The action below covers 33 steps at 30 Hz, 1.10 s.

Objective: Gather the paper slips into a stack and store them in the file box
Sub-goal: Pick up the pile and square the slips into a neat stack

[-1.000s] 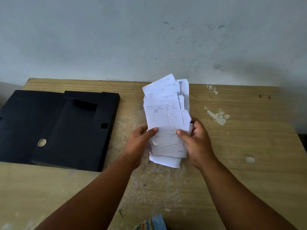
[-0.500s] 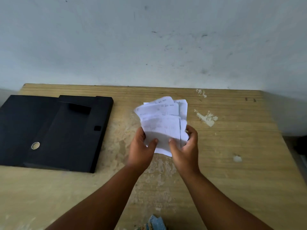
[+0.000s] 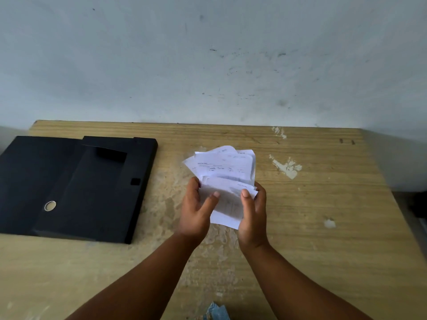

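A loose bunch of white paper slips, some with printed lines and writing, is fanned out and held above the middle of the wooden table. My left hand grips the bunch on its left side, thumb on top. My right hand holds its right side, thumb pressed on the front sheets. The slips are uneven, edges not lined up. The black file box lies flat on the table's left part, well left of my hands, its flap with a round metal eyelet.
A pale wall rises right behind the table's far edge. White paint chips mark the wood right of the slips. A bit of patterned blue cloth shows at the bottom edge. The table's right edge drops off near a dark object.
The slips were held upright and tall a second ago; both hands have tilted them flatter and lower, and the bunch has fanned out. The box has not moved.
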Tool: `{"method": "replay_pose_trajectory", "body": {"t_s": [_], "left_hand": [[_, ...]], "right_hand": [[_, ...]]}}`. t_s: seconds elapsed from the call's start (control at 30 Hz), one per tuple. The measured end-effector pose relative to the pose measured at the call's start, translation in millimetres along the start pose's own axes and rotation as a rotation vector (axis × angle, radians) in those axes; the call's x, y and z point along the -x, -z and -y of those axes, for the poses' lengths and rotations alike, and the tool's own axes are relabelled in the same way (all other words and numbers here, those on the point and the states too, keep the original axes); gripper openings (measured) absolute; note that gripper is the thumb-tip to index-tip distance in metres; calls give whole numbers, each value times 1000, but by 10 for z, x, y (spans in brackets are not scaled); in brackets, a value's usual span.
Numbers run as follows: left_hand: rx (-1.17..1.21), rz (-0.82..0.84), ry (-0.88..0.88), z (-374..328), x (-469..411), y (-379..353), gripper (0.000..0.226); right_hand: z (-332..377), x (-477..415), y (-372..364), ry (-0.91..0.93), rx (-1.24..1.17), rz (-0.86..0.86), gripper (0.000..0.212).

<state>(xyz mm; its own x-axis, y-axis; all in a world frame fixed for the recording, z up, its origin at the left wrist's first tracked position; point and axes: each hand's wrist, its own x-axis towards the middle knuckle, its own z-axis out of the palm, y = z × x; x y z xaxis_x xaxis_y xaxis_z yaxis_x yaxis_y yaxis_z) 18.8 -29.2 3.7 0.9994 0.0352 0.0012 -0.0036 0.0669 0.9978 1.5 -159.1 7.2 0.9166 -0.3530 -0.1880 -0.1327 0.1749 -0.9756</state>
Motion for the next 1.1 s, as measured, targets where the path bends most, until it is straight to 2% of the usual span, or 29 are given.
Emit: {"method": "replay_pose_trajectory", "body": {"t_s": [0.13,0.23,0.33,0.43,0.53,0.6,0.67,0.77,0.8,0.9,0.93,1.1], "left_hand": [[-29,-16,-18,-51,-36,-60,30],[-1,-52,1,-80,-56,-62,38],[48,-101,16,-180,-85,-101,41],[75,-146,49,-312,-134,-172,39],[89,-191,85,-426,-171,-226,54],[63,-265,143,-486,-199,-242,67],[32,-308,188,-515,-223,-249,69],[63,-310,186,-558,-221,-253,85],[81,-316,176,-577,-216,-257,84],[155,-273,154,-583,-200,-263,54],[180,-263,145,-580,-193,-260,51],[180,-373,216,-582,-230,-250,63]], "right_hand": [[46,-19,-20,-10,-16,-21,55],[82,-34,-31,-33,-13,-6,60],[144,-35,-65,-34,-24,-71,65],[248,-55,-109,-33,-35,-131,60],[335,-76,-173,-51,-17,-159,58],[370,-82,-218,-72,-11,-185,71],[398,-78,-259,-92,19,-194,84],[407,-71,-308,-115,43,-203,90],[406,-68,-318,-126,46,-211,89],[395,-53,-322,-137,41,-225,85],[392,-45,-318,-136,34,-225,83],[348,25,-296,-62,47,-173,86]]}}
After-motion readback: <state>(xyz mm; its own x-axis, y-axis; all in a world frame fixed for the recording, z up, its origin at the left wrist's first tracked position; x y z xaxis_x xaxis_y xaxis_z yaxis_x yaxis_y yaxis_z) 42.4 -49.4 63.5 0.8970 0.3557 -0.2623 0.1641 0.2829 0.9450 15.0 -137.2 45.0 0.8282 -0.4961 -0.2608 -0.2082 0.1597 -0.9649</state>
